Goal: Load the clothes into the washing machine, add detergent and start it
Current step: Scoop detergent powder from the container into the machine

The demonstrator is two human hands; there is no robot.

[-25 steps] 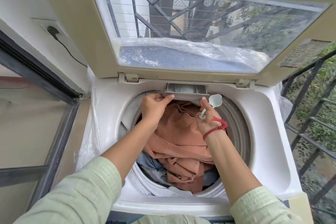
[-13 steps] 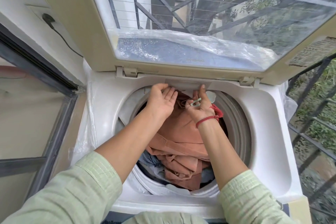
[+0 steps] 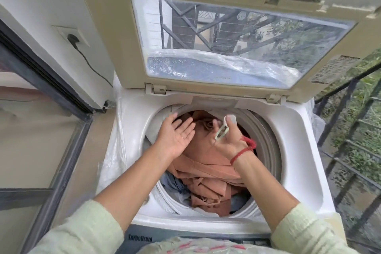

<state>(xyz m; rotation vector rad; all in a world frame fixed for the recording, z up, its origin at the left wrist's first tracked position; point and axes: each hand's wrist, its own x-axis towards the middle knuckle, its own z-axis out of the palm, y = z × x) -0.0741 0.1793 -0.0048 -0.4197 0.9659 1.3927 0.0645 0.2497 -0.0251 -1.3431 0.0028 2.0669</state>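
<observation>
Wall socket (image 3: 82, 36), black cable (image 3: 90, 67), metal railing (image 3: 340, 88)

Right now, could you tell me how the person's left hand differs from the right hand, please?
The left hand is open and empty, fingers straight; the right hand holds a pale scoop. The left wrist is bare; the right wrist wears a red thread. Both are over the clothes in the drum, with pale green sleeves.

We log pale green, crinkle-textured long sleeves, left sleeve (image 3: 82, 231) and right sleeve (image 3: 305, 233), both ending well up the forearms. A red thread bracelet (image 3: 241, 153) with a tufted knot circles the wrist of the right hand (image 3: 228, 142). Garment front (image 3: 185, 247) at bottom edge: same green, pink print.
</observation>
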